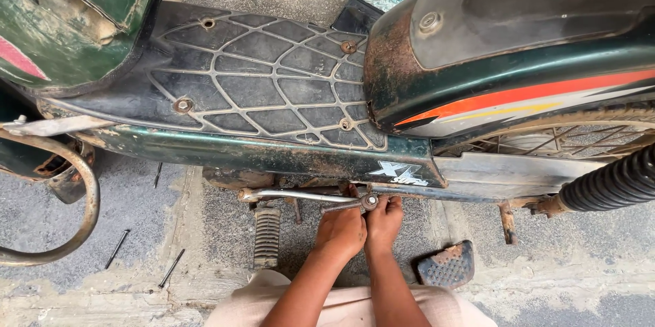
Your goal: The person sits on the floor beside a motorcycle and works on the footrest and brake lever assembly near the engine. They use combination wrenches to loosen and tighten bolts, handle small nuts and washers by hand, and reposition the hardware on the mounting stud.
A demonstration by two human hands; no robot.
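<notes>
Gripping wrench (348, 204) under scooter (273, 88), left hand (340, 230) and right hand (384, 219) both closed around it

Scooter footboard (263, 88) runs across the upper middle; rear body panel (518, 61) sits to its right, with the spoked wheel (566, 139) and shock spring (610, 183) below that panel at far right. Curved pipe (82, 211) at far left. Under the footboard edge, a metal lever (293, 195) lies crosswise. Left hand (341, 231) and right hand (384, 221) touch side by side just below it, at a wrench (351, 204). Footpeg (267, 237) left of the hands, pedal pad (447, 265) right. Loose nails (117, 248) on the ground at lower left.
</notes>
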